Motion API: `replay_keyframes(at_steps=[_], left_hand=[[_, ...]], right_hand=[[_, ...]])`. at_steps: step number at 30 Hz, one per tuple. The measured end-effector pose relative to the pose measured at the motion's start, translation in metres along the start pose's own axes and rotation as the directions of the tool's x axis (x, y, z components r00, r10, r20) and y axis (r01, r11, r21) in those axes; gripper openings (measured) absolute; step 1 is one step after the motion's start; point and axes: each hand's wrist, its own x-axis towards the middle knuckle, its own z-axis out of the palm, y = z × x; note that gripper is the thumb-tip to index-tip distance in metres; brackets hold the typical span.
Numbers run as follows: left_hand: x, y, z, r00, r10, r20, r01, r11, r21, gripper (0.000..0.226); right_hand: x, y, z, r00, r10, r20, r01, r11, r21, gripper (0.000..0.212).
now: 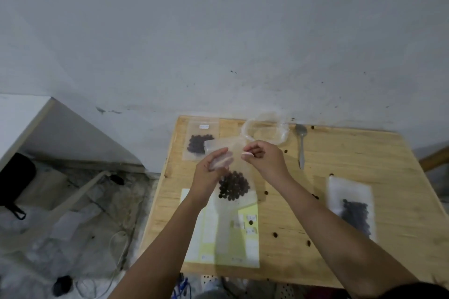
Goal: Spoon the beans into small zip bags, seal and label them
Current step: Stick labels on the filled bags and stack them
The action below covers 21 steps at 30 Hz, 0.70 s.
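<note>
Head cam: we hold a small zip bag (232, 170) w/ dark beans (234, 187) in its bottom, up over the wooden table (345, 153), approx. above the yellow-green label sheet (251, 247). Left hand (212, 167) grips the bag's upper part, fingers seen thru the plastic. Right hand (266, 159) pinches the top edge, fingers curled. Labelled filled bag (199, 141) lies back left, spoon (301, 145) back right, another bean bag (352, 206) at right. Loose beans (275, 235) are scattered around.

Dim flat light, soft overall blur, wide-angle bending at edges
</note>
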Motion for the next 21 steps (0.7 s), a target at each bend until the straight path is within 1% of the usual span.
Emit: replay_keyframes(at_steps=[3, 6, 13, 21], left_hand=[[0.001, 0.006, 0.008, 0.998, 0.001, 0.062, -0.001, 1.0, -0.015, 0.05], [0.002, 0.011, 0.012, 0.997, 0.012, 0.081, -0.012, 1.0, -0.007, 0.05], [0.006, 0.015, 0.016, 0.998, 0.002, 0.062, -0.002, 1.0, 0.0, 0.053], [0.011, 0.017, 0.017, 0.998, 0.001, 0.058, 0.0, 1.0, -0.021, 0.055]], right_hand=[[0.005, -0.007, 0.004, 1.0, -0.02, -0.02, 0.02, 1.0, -0.013, 0.01], [0.007, -0.011, 0.004, 0.998, -0.03, -0.064, 0.029, 0.999, -0.022, 0.007], [0.007, -0.016, 0.006, 0.996, -0.052, -0.077, 0.052, 0.999, 0.003, 0.007], [0.009, -0.019, 0.012, 0.995, -0.04, -0.092, 0.04, 0.999, 0.007, 0.007]])
